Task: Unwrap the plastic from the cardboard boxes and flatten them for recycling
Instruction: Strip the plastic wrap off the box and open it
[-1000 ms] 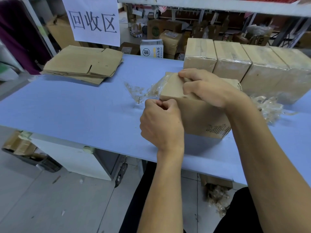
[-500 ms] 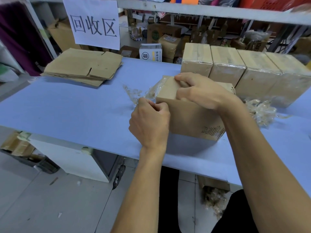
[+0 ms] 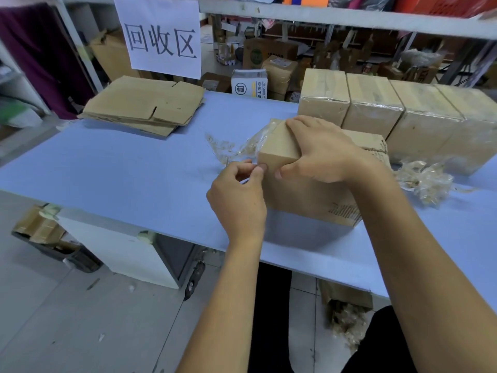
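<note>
Nearest the camera, I saw both bare forearms reach forward over the near edge of the blue worktop [image 3: 121,168]. My left hand [image 3: 238,200] was curled, its thumb and forefinger pinched together on a strip of clear plastic wrap [image 3: 236,149] at the upper left corner of the cardboard box [image 3: 304,195]; the grip was thus clamped on the film. My right hand [image 3: 320,152] lay over the top of the same box, fingers curled across the upper face and thumb pressed on the front face just below the edge, so that its grip held the box. The box stood upright on the worktop, near its front edge and a little right of centre, with printed marks at its lower right corner. The loosened film trailed from the box's left side onto the worktop surface. A crumpled wad of plastic [image 3: 427,181] lay on the worktop to the right of the box. Behind the box, a row of four wrapped boxes [image 3: 376,109] stood side by side, touching one another. At the far left of the worktop rested a stack of flattened cardboard [image 3: 145,103]. Above that stack hung a white paper sign [image 3: 161,36] with three printed characters. Beyond the worktop, a white carton [image 3: 248,83] stood among further cardboard boxes.
</note>
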